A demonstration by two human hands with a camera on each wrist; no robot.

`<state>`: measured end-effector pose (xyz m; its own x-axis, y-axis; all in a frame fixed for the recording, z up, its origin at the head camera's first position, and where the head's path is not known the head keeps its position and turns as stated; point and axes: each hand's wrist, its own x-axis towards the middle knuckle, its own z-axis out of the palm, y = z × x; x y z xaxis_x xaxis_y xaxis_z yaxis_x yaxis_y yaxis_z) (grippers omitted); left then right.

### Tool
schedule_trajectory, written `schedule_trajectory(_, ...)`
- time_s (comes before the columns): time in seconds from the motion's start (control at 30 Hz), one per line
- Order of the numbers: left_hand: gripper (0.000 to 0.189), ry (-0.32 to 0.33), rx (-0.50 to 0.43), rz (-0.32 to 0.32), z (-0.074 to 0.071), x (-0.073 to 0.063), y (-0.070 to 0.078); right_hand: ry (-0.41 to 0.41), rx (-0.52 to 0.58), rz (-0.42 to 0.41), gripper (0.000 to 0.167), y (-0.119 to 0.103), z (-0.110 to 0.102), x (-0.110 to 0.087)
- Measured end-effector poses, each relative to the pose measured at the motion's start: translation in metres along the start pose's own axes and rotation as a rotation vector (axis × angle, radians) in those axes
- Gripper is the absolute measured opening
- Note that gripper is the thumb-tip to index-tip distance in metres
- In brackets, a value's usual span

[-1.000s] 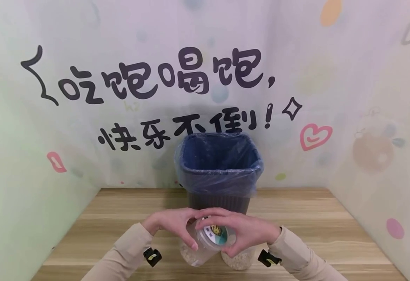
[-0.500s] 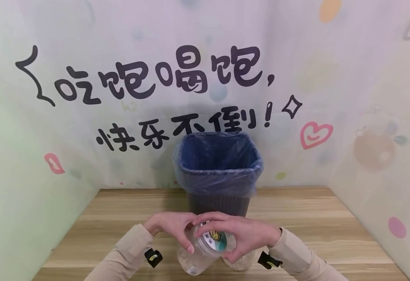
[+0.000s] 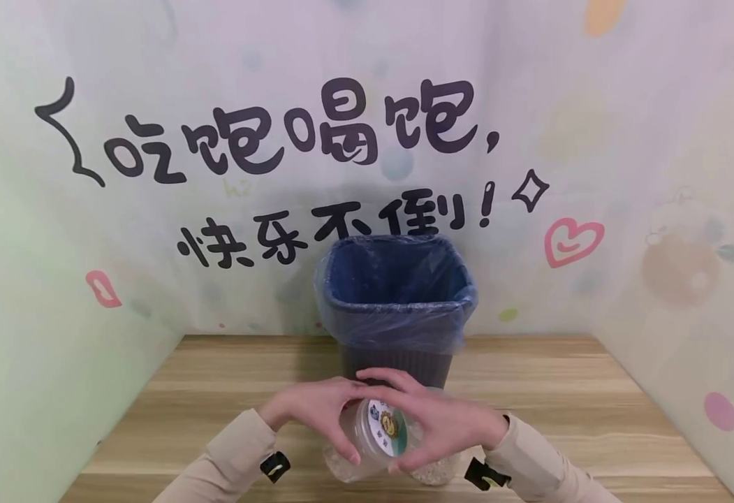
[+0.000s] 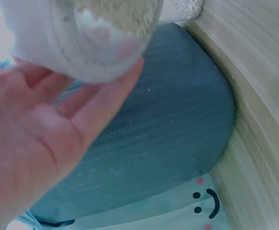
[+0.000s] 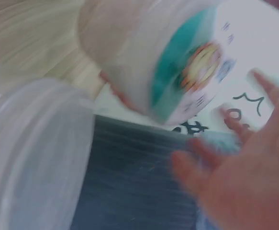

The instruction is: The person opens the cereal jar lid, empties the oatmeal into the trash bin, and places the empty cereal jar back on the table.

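Note:
My left hand (image 3: 319,413) holds a clear plastic jar (image 3: 349,467), tilted so its lid (image 3: 387,427) points to the right. Pale, grain-like flakes lie inside the jar, and the left wrist view shows my fingers under its base (image 4: 106,38). The lid carries a white and teal label with a yellow cartoon. Beside it, my right hand (image 3: 451,423) hovers with fingers spread; in the right wrist view these blurred fingers (image 5: 187,167) stand apart from the lid. A second clear jar (image 3: 434,472) with similar flakes stands on the table, partly hidden behind my right hand.
A dark bin (image 3: 398,363) lined with a blue plastic bag (image 3: 392,328) stands just behind the jars, near the back wall. The wood-grain table (image 3: 561,398) extends to both sides. Printed fabric walls (image 3: 674,175) enclose the back and sides.
My right fingers have come off the lid they were around and spread out. The lid's label has turned and shows more. The held jar dipped towards me, then rose slightly.

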<state>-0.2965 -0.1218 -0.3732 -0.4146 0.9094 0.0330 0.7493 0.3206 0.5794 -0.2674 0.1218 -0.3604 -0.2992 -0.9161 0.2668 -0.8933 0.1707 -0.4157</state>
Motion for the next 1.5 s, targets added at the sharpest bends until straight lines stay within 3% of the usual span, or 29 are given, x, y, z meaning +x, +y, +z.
schedule_trajectory(0.13,0.077,0.064,0.028,-0.059,0.002,0.001,0.002,0.073,-0.064,0.189,0.076,-0.006,0.003,0.0)
schedule_trajectory(0.23,0.075,0.09,0.04,-0.063,0.0,0.001,0.003,0.09,-0.145,0.247,0.077,-0.008,0.007,0.001)
schedule_trajectory(0.33,0.074,0.11,0.047,-0.043,-0.001,0.0,0.003,0.113,-0.176,0.187,0.076,-0.005,0.008,0.002)
schedule_trajectory(0.5,0.066,0.129,0.075,-0.023,-0.005,-0.001,-0.001,0.169,-0.228,-0.012,0.086,0.006,0.001,0.0)
schedule_trajectory(0.6,0.064,0.145,0.12,-0.037,-0.005,-0.004,-0.007,0.212,-0.282,-0.03,0.086,0.012,-0.007,-0.005)
schedule_trajectory(0.87,0.063,0.195,0.17,-0.062,-0.004,-0.014,-0.022,0.197,-0.172,0.125,0.078,0.023,-0.024,-0.033)
schedule_trajectory(1.1,0.066,0.247,0.205,-0.077,0.003,-0.029,-0.029,0.211,-0.097,0.217,0.078,0.032,-0.03,-0.076)
schedule_trajectory(1.23,0.068,0.265,0.168,-0.088,0.007,-0.041,-0.034,0.202,-0.055,0.297,0.077,0.039,-0.035,-0.099)
schedule_trajectory(1.5,0.076,0.381,0.06,-0.152,0.009,-0.064,-0.042,0.188,-0.164,0.45,0.075,0.083,-0.025,-0.12)
